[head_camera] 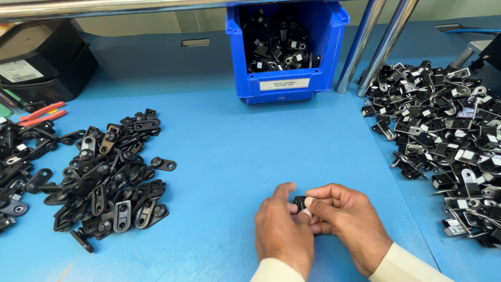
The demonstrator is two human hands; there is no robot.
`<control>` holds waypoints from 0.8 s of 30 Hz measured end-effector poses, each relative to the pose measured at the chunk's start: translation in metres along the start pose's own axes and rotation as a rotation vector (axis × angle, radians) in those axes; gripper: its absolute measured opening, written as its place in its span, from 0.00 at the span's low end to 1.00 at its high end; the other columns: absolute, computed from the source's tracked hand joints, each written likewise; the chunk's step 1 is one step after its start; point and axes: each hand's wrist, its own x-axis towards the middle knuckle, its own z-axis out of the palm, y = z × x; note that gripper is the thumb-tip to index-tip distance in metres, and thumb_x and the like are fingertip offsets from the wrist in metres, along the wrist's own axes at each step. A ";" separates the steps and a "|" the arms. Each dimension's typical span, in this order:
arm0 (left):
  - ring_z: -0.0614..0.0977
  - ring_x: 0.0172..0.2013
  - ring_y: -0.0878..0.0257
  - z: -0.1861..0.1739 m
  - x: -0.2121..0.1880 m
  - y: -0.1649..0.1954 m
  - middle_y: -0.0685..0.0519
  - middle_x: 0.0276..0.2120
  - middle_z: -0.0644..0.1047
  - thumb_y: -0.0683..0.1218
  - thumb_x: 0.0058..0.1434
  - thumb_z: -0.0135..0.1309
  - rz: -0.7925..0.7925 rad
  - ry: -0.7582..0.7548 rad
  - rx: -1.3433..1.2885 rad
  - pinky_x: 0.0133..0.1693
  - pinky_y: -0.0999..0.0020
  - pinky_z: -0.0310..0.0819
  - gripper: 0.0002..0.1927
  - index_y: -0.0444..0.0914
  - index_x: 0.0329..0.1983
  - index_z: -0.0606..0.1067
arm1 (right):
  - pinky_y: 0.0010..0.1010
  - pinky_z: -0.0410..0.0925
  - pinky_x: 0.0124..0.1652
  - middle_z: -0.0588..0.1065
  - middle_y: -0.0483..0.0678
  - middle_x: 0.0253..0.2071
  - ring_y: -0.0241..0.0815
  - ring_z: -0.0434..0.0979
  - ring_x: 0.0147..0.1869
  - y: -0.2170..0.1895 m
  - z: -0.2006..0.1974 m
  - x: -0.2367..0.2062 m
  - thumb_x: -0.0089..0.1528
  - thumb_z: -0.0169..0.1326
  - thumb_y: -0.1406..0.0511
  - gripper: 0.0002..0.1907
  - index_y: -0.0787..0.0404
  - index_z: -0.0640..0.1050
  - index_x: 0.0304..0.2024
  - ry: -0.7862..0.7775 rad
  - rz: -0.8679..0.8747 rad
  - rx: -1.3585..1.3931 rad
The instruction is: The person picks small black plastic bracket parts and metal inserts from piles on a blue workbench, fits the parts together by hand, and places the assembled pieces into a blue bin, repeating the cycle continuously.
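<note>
My left hand (282, 230) and my right hand (347, 219) meet low in the middle of the blue table (229, 146). Between their fingertips they pinch a small black part (299, 202), mostly hidden by the fingers. A pile of flat black tab-shaped parts (109, 177) lies to the left of my hands. On the right spreads a heap of black and silver clip assemblies (449, 136). Both sleeves are white.
A blue bin (284, 83) with several black parts stands at the back centre, with a white label on its front. Two shiny metal posts (373, 47) rise right of it. Red-handled pliers (42, 114) and black trays (47, 57) sit at the far left.
</note>
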 end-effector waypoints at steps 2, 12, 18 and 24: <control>0.84 0.38 0.63 -0.008 0.005 0.006 0.54 0.36 0.80 0.42 0.60 0.63 -0.057 -0.031 -0.009 0.42 0.65 0.80 0.22 0.45 0.57 0.76 | 0.32 0.75 0.36 0.80 0.54 0.32 0.41 0.80 0.33 -0.001 -0.002 0.002 0.63 0.57 0.66 0.11 0.70 0.81 0.43 0.002 0.001 -0.006; 0.85 0.35 0.57 0.002 0.003 -0.004 0.48 0.34 0.81 0.38 0.63 0.53 0.164 0.022 0.133 0.37 0.60 0.82 0.09 0.37 0.47 0.74 | 0.33 0.75 0.33 0.81 0.55 0.31 0.41 0.78 0.31 0.000 0.007 0.004 0.63 0.58 0.69 0.09 0.72 0.82 0.41 0.110 -0.034 -0.010; 0.84 0.33 0.58 0.003 -0.001 -0.001 0.49 0.32 0.79 0.37 0.57 0.60 0.203 0.018 0.012 0.36 0.63 0.80 0.15 0.37 0.45 0.71 | 0.32 0.72 0.30 0.81 0.55 0.30 0.42 0.77 0.29 -0.007 0.012 0.003 0.60 0.59 0.69 0.09 0.70 0.82 0.41 0.136 -0.089 -0.065; 0.81 0.27 0.66 -0.017 0.019 -0.003 0.53 0.28 0.79 0.36 0.55 0.64 -0.087 -0.121 -0.283 0.29 0.71 0.80 0.13 0.37 0.40 0.74 | 0.28 0.75 0.34 0.81 0.49 0.31 0.37 0.81 0.32 -0.017 0.003 0.007 0.60 0.62 0.67 0.13 0.69 0.82 0.44 -0.045 -0.037 -0.098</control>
